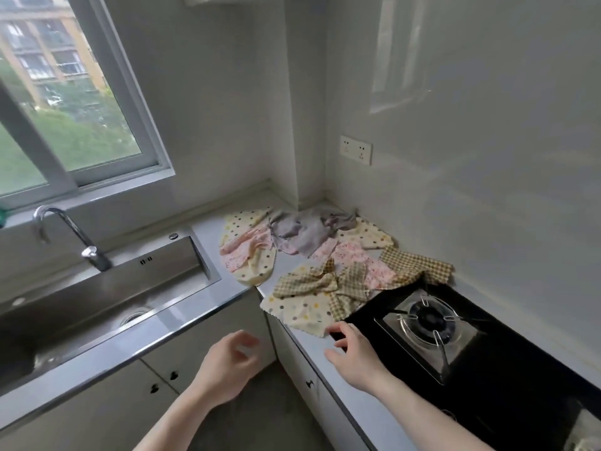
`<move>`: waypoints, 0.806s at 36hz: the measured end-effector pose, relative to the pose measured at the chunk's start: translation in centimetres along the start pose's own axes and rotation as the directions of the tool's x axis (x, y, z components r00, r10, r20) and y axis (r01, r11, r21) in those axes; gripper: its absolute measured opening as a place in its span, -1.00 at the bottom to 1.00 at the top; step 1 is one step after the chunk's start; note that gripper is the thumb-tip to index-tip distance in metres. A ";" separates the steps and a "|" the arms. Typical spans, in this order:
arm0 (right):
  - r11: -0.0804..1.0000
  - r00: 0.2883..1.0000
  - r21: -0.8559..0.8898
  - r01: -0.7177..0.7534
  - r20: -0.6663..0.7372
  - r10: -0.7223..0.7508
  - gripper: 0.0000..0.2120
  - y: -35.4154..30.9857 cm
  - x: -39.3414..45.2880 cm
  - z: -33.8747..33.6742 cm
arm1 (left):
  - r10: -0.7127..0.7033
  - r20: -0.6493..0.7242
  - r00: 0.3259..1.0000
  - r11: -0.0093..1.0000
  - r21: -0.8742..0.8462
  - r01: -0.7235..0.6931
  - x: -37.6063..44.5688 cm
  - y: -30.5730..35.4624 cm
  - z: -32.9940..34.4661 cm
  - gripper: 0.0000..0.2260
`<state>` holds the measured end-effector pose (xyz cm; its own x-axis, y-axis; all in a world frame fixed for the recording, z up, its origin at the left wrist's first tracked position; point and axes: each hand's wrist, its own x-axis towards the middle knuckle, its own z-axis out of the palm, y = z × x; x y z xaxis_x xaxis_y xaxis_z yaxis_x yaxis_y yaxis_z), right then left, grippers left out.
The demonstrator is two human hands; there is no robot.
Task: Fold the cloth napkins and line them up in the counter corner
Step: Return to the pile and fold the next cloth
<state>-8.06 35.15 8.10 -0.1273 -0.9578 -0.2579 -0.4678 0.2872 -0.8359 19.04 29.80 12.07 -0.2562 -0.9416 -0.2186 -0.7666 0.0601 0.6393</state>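
Counter (208, 222) corner: napkins (312, 255) crumpled, overlapping; count unclear.

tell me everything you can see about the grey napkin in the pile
The grey napkin is a thin, soft-looking cloth, plain grey, crumpled and unfolded. It lies at the back of the pile, closest to the counter corner where the walls meet. Its edges overlap a cream polka-dot napkin and pink floral ones. Neither of the hands touches it.
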 end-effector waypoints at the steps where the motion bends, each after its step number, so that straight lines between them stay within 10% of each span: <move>1: 1.000 1.000 0.002 -0.001 0.005 0.001 -0.72 -0.4 0.9 0.1 | -0.006 0.009 1.000 1.000 0.002 0.006 0.6 -0.3 -0.2 -0.83; 17: 0.995 0.993 -0.010 -0.100 -0.064 0.099 -0.79 0.1 8.6 0.6 | 0.088 0.234 0.968 0.981 0.148 -0.125 16.1 0.0 -0.4 -0.80; 29: 0.935 0.907 0.027 -0.354 -0.234 0.350 -0.73 1.4 14.3 5.7 | 0.219 0.559 0.800 0.868 0.263 -0.422 29.9 -3.2 0.7 -0.82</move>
<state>-5.57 21.96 0.44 -0.4837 -0.7717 -0.4129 -0.3687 0.6075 -0.7035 13.41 1.68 3.02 -0.7020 -0.5548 -0.4465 -0.7121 0.5364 0.4530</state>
